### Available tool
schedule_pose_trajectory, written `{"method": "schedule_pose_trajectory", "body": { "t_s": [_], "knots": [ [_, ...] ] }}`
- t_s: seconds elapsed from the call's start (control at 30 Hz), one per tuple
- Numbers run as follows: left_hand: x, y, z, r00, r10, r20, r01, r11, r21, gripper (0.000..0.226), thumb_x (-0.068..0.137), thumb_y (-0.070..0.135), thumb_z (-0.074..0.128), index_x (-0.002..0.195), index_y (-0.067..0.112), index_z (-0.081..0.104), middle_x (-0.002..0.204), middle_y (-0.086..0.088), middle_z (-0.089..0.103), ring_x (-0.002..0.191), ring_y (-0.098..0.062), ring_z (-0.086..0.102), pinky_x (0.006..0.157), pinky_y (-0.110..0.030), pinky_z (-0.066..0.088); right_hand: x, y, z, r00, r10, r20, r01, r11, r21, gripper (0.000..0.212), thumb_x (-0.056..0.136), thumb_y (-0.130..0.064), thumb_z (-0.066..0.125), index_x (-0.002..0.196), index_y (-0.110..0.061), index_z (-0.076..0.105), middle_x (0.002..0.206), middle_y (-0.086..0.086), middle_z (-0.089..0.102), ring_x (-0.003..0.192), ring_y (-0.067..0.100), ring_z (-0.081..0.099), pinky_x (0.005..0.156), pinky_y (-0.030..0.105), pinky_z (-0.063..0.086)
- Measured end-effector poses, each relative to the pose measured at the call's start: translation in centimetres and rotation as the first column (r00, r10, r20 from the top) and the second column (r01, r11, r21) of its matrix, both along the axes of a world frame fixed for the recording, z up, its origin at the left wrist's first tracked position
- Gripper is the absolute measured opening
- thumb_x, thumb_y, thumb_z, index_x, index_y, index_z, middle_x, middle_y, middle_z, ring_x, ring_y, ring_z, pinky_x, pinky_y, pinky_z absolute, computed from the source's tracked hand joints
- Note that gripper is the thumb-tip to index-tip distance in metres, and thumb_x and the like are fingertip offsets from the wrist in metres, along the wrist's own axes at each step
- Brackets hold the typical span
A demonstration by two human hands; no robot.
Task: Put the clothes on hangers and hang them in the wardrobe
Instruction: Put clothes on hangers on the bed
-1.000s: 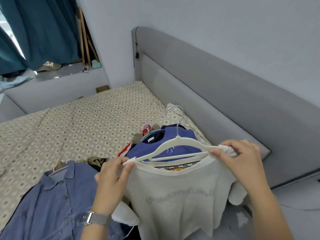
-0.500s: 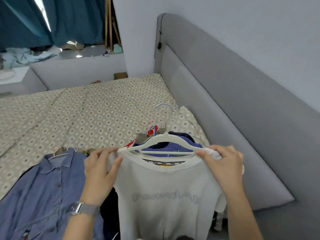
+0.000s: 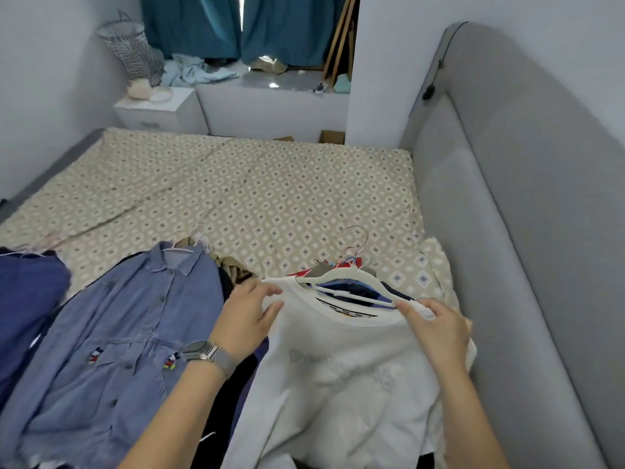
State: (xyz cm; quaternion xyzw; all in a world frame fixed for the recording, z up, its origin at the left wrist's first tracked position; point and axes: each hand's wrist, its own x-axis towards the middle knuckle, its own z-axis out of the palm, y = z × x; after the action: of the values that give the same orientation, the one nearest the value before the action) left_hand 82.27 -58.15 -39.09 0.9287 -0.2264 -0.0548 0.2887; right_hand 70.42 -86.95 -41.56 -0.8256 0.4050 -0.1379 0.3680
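— Since half a second back the view has swung left, so a white nightstand (image 3: 159,111) and a wire basket (image 3: 130,49) now show, and the shirt has sunk nearer the bed. What is closest?

— A white knit T-shirt with faint grey lettering (image 3: 341,377), soft and loosely draped, hanging downward toward the camera with its collar facing away. It is held over a pile of clothes beside the grey padded headboard (image 3: 507,231).

— Which way does the hanger run?

— The white plastic hanger with a silver metal hook (image 3: 351,282) sits in the collar, its long axis running left to right and tilted down on the right; the hook points away, toward the far side of the bed.

— And the hands?

— The left hand (image 3: 245,318), a mesh-band watch on its wrist, pinches the left shoulder of the shirt between thumb and fingers. The right hand (image 3: 436,328) has its fingers curled round the right shoulder and the hanger's end.

— Further out?

— A blue denim shirt with small cartoon embroidery (image 3: 125,340) lies flat to the left on its own hanger. Beyond stretches a beige diamond-patterned bedspread (image 3: 236,184), then teal curtains (image 3: 243,25).
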Motion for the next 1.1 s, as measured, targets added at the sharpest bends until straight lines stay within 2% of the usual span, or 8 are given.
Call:
{"method": "schedule_pose_trajectory", "body": {
  "t_s": [0.13,0.23,0.37,0.5,0.7,0.9,1.0,1.1],
  "knots": [
    [-0.2,1.5,-1.0,0.992,0.122,0.043,-0.123,0.992,0.027,0.024,0.092,0.039,0.049,0.107,0.029,0.064,0.102,0.007,0.055,0.098,-0.016,0.045,0.082,-0.021,0.026,2.6,-2.1,-3.6,0.993,0.098,-0.071,-0.105,0.988,-0.114,0.027,0.079,-0.042,0.073,0.093,-0.021,0.066,0.095,0.008,0.069,0.105,0.032,0.058,0.098,0.045,0.036],
    [-0.8,2.6,-1.8,0.976,0.214,0.033,-0.215,0.977,0.018,0.016,0.092,0.028,0.057,0.105,0.028,0.066,0.1,0.009,0.054,0.1,-0.016,0.045,0.082,-0.014,0.021,4.1,-3.8,-7.2,0.964,0.182,-0.195,-0.207,0.972,-0.112,0.034,0.077,-0.024,0.075,0.107,-0.016,0.06,0.101,0.01,0.066,0.11,0.035,0.054,0.098,0.047,0.033],
    [-1.3,3.7,-2.7,0.946,0.326,-0.007,-0.325,0.945,0.018,0.02,0.091,0.031,0.053,0.106,0.027,0.066,0.099,0.007,0.054,0.101,-0.019,0.047,0.084,-0.015,0.022,5.3,-6.2,-11.6,0.798,0.362,-0.482,-0.384,0.922,0.056,0.065,0.076,-0.026,0.075,0.135,-0.017,0.048,0.128,0.015,0.058,0.121,0.036,0.048,0.101,0.042,0.032],
    [-1.5,3.6,-3.2,0.925,0.379,-0.033,-0.378,0.925,0.028,0.019,0.093,0.023,0.056,0.109,0.024,0.066,0.101,0.008,0.052,0.103,-0.016,0.042,0.086,-0.017,0.023,5.2,-7.0,-14.5,0.65,0.291,-0.702,-0.402,0.916,0.007,0.079,0.083,-0.041,0.065,0.15,-0.025,0.027,0.153,0.014,0.028,0.139,0.033,0.027,0.113,0.043,0.023],
    [-1.2,3.2,-4.0,0.919,0.39,-0.06,-0.391,0.92,-0.002,0.025,0.09,0.029,0.05,0.105,0.021,0.068,0.1,0.008,0.056,0.101,-0.018,0.046,0.086,-0.019,0.026,4.5,-2.6,-14.1,0.579,0.383,-0.72,-0.528,0.849,0.026,0.071,0.09,-0.046,0.053,0.151,-0.033,0.02,0.162,0.009,0.003,0.148,0.025,0.012,0.114,0.039,0.022],
    [-1.7,3.7,-5.3,0.93,0.358,-0.081,-0.362,0.931,-0.04,0.021,0.093,0.019,0.054,0.11,0.021,0.065,0.108,0.005,0.056,0.106,-0.016,0.043,0.086,-0.014,0.024,1.4,6.4,-13.2,0.406,0.701,-0.586,-0.77,0.608,0.194,0.069,0.082,-0.045,0.051,0.147,-0.037,0.029,0.16,-0.007,0.018,0.145,0.013,0.027,0.112,0.031,0.024],
    [-2.5,5.7,-5.9,0.935,0.338,-0.104,-0.345,0.937,-0.055,0.021,0.093,0.018,0.054,0.111,0.02,0.065,0.109,0.003,0.056,0.107,-0.017,0.044,0.087,-0.014,0.024,0.2,9.9,-13.5,0.465,0.734,-0.495,-0.755,0.621,0.212,0.069,0.069,-0.04,0.052,0.137,-0.028,0.049,0.146,-0.001,0.046,0.135,0.023,0.044,0.107,0.04,0.034],
    [-3.2,9.0,-6.3,0.934,0.338,-0.115,-0.348,0.934,-0.079,0.021,0.091,0.015,0.057,0.108,0.02,0.066,0.107,0.003,0.057,0.107,-0.019,0.046,0.087,-0.015,0.024,0.4,13.0,-12.2,0.473,0.705,-0.528,-0.755,0.633,0.168,0.058,0.087,-0.033,0.057,0.142,-0.028,0.038,0.146,-0.007,0.041,0.136,0.016,0.038,0.106,0.031,0.031]
  ]
}}
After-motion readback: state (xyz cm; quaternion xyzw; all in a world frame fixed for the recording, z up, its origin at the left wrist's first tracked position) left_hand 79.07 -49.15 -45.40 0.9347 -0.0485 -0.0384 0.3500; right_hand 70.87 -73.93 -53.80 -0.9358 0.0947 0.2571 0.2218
